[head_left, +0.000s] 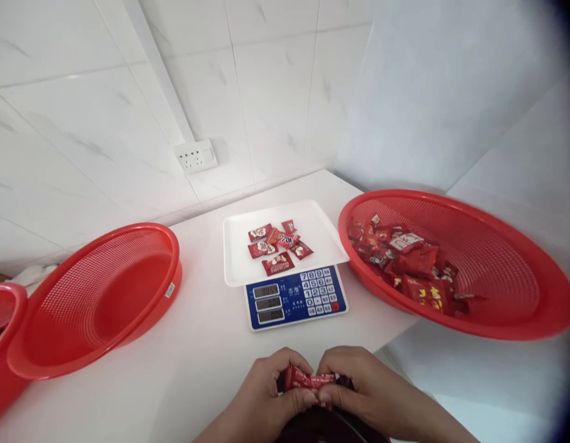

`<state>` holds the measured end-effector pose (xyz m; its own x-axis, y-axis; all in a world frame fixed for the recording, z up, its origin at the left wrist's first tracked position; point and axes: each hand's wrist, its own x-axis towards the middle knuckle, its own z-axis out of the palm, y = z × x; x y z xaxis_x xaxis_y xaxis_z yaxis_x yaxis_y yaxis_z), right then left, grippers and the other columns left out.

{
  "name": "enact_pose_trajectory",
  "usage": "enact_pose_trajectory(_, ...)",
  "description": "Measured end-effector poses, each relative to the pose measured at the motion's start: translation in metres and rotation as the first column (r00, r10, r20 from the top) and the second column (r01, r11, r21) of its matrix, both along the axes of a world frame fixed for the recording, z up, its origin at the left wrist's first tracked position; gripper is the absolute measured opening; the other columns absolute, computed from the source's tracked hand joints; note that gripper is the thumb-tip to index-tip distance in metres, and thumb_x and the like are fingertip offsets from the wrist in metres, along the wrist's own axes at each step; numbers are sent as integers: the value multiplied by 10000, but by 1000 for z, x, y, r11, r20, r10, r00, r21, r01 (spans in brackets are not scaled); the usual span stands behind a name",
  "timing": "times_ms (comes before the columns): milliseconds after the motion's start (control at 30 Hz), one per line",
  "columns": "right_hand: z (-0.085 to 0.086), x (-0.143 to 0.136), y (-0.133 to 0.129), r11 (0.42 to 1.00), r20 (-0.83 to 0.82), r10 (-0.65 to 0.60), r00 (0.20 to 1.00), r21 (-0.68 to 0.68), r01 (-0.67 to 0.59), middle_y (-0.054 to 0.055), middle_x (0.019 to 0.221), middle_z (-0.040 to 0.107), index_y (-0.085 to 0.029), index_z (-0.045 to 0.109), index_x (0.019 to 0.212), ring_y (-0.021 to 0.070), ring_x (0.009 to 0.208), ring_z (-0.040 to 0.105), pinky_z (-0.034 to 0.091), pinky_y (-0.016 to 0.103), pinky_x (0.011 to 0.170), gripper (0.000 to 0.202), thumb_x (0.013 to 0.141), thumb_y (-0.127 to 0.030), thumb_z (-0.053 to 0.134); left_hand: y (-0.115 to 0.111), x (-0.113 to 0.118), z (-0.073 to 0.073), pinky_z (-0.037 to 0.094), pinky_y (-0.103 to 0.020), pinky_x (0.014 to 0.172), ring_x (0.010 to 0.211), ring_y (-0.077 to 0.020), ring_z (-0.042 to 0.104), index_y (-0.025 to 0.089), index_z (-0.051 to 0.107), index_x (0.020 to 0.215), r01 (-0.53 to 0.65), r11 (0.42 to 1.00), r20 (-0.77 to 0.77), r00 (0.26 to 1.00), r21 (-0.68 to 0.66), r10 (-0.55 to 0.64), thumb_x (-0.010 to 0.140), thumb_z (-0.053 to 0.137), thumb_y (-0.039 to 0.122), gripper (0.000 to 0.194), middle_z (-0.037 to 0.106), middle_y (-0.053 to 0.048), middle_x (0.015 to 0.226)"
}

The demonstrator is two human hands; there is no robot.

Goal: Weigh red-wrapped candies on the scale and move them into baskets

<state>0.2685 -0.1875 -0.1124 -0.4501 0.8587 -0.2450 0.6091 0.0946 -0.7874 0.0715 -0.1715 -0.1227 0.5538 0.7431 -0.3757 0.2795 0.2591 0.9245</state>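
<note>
Close to my body, below the table's front edge, my left hand [283,386] and my right hand [352,386] meet around a small red candy packet [307,379]. Thumbs and fingers of both hands pinch it, and part of the packet is hidden behind them. Beyond my hands stands a digital scale [297,299] with a blue keypad and a white tray [238,221]. Several red wrapped packets [278,263] lie spread on that tray, apart from my hands.
A red mesh basket [506,258] on the right holds many red packets. Another red basket [123,289] stands on the left, with part of a third red basket [8,301] at the far left edge. A tiled wall with a power socket [195,156] rises behind the white table [197,344].
</note>
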Motion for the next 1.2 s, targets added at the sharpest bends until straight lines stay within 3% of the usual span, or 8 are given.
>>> enact_pose_trajectory(167, 3, 17, 10, 979, -76, -118, 990, 155, 129, 17, 687, 667, -232, 627, 689, 179, 639, 606, 449, 253, 591, 300, 826, -472, 508, 18, 7, -25, 294, -225, 546, 575, -105, 446, 212, 548, 1013, -3, 994, 179, 984, -105, 22, 540, 762, 590, 642, 557, 17, 697)
enact_pose_trajectory(300, 10, 55, 16, 880, -105, -389, 915, 252, 403, 41, 753, 688, -244, 650, 772, 213, 721, 634, 511, 276, 656, 337, 848, -513, 463, 29, 5, -12, 416, -262, 647, 709, -163, 569, 212, 584, 1066, -107, 972, 123, 989, 211, 83, 746, 629, 536, 458, 656, -69, 862)
enact_pose_trajectory(433, -1, 94, 17, 718, -177, -609, 773, 292, 632, 60, 870, 719, -247, 676, 918, 261, 819, 669, 565, 295, 666, 348, 789, -538, 534, 56, -1, 17, 445, -363, 880, 1001, -246, 577, 229, 605, 1100, -88, 849, -115, 978, 520, 172, 844, 551, 419, 324, 638, -110, 1113)
enact_pose_trajectory(533, -12, 108, 18, 685, -205, -637, 743, 293, 667, 63, 905, 724, -246, 691, 914, 275, 820, 679, 581, 304, 651, 350, 764, -536, 564, 91, -3, 29, 303, -458, 1061, 1300, -300, 364, 222, 540, 1242, 68, 688, -280, 939, 722, 200, 856, 531, 417, 432, 510, -122, 1348)
enact_pose_trajectory(667, -16, 107, 19, 718, -200, -595, 778, 301, 627, 57, 899, 724, -254, 694, 939, 271, 824, 680, 584, 305, 663, 328, 783, -508, 558, 138, 1, 33, 176, -527, 1110, 1417, -316, 41, 203, 272, 1441, 345, 643, -553, 819, 684, 149, 829, 503, 553, 742, 187, -123, 1543)
enact_pose_trajectory(800, -15, 104, 21, 742, -201, -562, 802, 305, 597, 62, 906, 723, -250, 693, 952, 267, 831, 683, 585, 302, 678, 318, 794, -487, 553, 168, 8, 30, 112, -544, 1111, 1403, -342, -53, 218, 109, 1478, 503, 626, -684, 727, 596, 67, 797, 455, 655, 880, 28, -131, 1560)
enact_pose_trajectory(1033, -11, 103, 27, 732, -201, -569, 797, 319, 602, 48, 807, 740, -232, 721, 910, 240, 735, 701, 586, 264, 646, 323, 762, -481, 580, 189, 18, 25, 121, -478, 1131, 1416, -282, 24, 283, 186, 1462, 527, 607, -693, 718, 595, 55, 853, 303, 659, 725, 96, -75, 1562)
enact_pose_trajectory(1200, -19, 113, 23, 595, -199, -706, 679, 353, 722, 53, 799, 746, -243, 742, 823, 247, 718, 702, 576, 255, 593, 347, 685, -540, 626, 181, -8, 43, 83, -490, 1131, 1417, -265, -39, 251, 155, 1470, 467, 625, -689, 706, 626, 163, 886, 268, 617, 699, 39, -86, 1567)
